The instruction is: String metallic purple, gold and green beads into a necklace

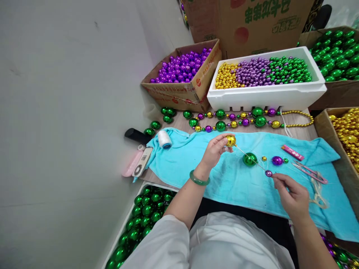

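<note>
Between the fingers of my left hand (215,148) is a large shiny gold bead (230,140). A long thin needle (244,153) slants from it down to the right, towards a small purple bead (268,173). The fingertips of my right hand (291,194) pinch at that purple bead, at the needle's far end. Below and behind the needle, a big green bead (249,159) rests on the turquoise towel (224,183). Right of it lie a tiny gold bead (264,158), a purple bead (277,160) and a small green bead (285,161), with thin thread around them.
Pink-handled thread snips (310,172) and a pink packet (292,152) lie at right. A thread spool (164,139) is at left. Behind runs a finished-looking bead strand (221,126). Beads fill a white foam box (266,95), a cardboard box (179,91) and other containers around.
</note>
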{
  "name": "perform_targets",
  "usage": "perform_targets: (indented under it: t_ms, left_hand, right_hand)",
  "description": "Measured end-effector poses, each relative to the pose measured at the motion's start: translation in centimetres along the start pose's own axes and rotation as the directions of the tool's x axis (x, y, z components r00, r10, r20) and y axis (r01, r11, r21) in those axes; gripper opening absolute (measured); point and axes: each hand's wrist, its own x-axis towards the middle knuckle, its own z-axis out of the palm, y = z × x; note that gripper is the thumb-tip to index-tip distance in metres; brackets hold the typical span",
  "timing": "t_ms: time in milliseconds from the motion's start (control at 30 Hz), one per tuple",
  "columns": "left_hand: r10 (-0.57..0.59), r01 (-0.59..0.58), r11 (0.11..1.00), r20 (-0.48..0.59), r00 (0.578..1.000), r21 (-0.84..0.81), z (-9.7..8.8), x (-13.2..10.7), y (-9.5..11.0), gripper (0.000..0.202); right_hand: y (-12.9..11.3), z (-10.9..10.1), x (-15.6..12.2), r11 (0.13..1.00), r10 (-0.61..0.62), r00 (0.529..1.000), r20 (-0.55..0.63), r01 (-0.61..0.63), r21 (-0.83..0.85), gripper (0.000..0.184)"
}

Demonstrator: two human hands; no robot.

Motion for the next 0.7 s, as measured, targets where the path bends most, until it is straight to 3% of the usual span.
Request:
perform_targets:
  t_ms: [200,400,600,700]
  left_hand:
    - [0.008,-0.028,0.986,0.124,0.992,0.163,0.4,0.2,-1.1,0.050]
    - [-0.001,-0.019,0.993,0.169,0.986,0.115,1.0,0.4,-1.3,0.055]
    - [0.053,-0.072,0.989,0.146,0.988,0.129,1.4,0.3,-0.9,0.047]
    - [0.046,-0.070,0.990,0.189,0.981,0.125,1.2,0.4,-1.0,0.047]
  right_hand:
    - [0.2,0.7,0.1,0.997,0.042,0.999,0.018,-0.043,0.070,0.015]
    - [1.1,0.9,0.1,0.983,0.076,0.996,0.049,-0.083,0.165,0.013]
    - [1.3,1.0,0.2,0.973,0.131,0.991,0.028,-0.134,0.190,0.013]
    - [1.4,1.0,0.3,0.966,0.139,0.989,0.053,-0.147,0.213,0.012]
